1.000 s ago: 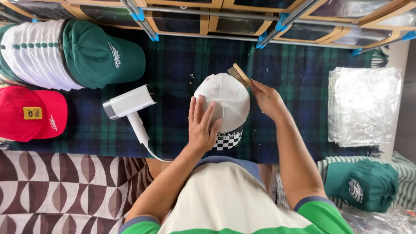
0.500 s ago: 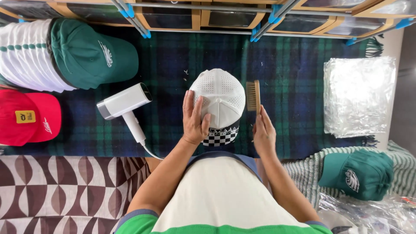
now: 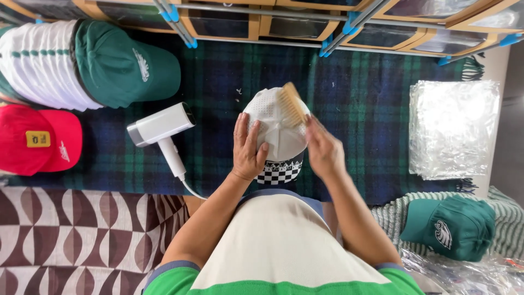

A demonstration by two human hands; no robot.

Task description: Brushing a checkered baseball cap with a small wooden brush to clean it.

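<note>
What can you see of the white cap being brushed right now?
The white cap is a perforated, panelled crown of smooth synthetic-looking fabric, with a black-and-white checkered brim underside nearest the person. It sits crown-up on the green-and-blue plaid blanket. The left hand lies flat on its left side, steadying it; the right hand holds a wooden brush whose bristles rest on the upper right of the crown.

A: Cap under the left fingers (image 3: 248, 139)?
B: White perforated cap (image 3: 273, 128), black-and-white checkered brim (image 3: 279, 173).
A: Brush beyond the right fingers (image 3: 316, 131)?
B: Tan brush (image 3: 292, 104). Blanket (image 3: 355, 98): navy-green plaid. Dryer (image 3: 161, 128): white.
</note>
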